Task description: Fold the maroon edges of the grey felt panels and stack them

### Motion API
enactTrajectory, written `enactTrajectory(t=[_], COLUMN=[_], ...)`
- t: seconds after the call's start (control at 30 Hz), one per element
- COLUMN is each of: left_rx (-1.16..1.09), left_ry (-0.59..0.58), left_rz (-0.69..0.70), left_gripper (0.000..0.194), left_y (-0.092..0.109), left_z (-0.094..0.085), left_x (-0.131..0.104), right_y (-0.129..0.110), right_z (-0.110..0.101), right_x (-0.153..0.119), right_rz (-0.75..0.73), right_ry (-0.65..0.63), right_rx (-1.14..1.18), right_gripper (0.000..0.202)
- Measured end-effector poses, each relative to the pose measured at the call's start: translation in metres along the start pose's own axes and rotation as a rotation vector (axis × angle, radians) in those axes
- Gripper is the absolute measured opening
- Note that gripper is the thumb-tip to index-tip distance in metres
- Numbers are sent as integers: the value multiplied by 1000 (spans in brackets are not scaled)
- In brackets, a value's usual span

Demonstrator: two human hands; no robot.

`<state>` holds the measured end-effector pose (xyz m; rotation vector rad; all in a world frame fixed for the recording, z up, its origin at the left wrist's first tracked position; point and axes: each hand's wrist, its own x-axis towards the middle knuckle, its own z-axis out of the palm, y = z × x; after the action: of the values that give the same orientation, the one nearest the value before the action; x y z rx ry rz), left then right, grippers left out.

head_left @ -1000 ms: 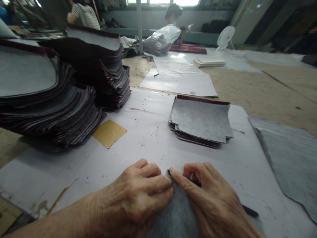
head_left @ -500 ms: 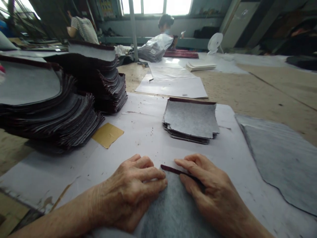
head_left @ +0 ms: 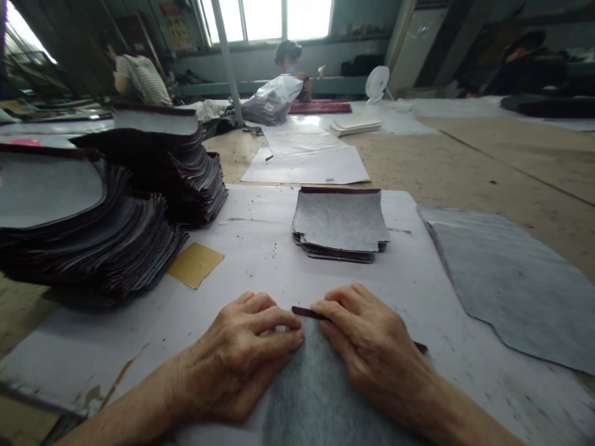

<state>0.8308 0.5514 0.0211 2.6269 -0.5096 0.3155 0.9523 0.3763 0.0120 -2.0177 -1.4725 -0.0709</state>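
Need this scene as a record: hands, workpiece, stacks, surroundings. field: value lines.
left_hand: left hand resting at the workpiece's left edge, near its far corner
right_hand: right hand with fingers on the maroon strip; exact grip unclear
workpiece: grey sheet, maroon strip along its far edge
ahead: short stack of grey pieces on white sheet
left_side: two tall stacks, near and far; gold square beside the near one
right_side: larger grey sheet
background: white fan, three people
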Motion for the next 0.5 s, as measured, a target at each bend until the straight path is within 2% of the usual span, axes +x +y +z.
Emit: enactTrajectory(t=[0.13,0.23,0.3,0.4,0.5], left_rx=[-139,-120,-72,-35,-6], left_ry=[133,178,148,173,224], left_rz=[-57,-142,-86,114,138], left_gripper=[31,39,40,27,18], left_y=[-6,-10,-12,-16,-16], left_z=[0,2,7,15,20], left_x=[-5,-4,0,10,17], right_y=[-3,-6,-7,-6,-3], right_z=[0,1,5,11,11], right_x=[4,4,2,1,2], right_rz=[115,139,81,-30,11], right_ry=[-55,-39,21,103,58], right_rx=[-22,-5,-5,-12,32], right_gripper=[10,11,14,14,16])
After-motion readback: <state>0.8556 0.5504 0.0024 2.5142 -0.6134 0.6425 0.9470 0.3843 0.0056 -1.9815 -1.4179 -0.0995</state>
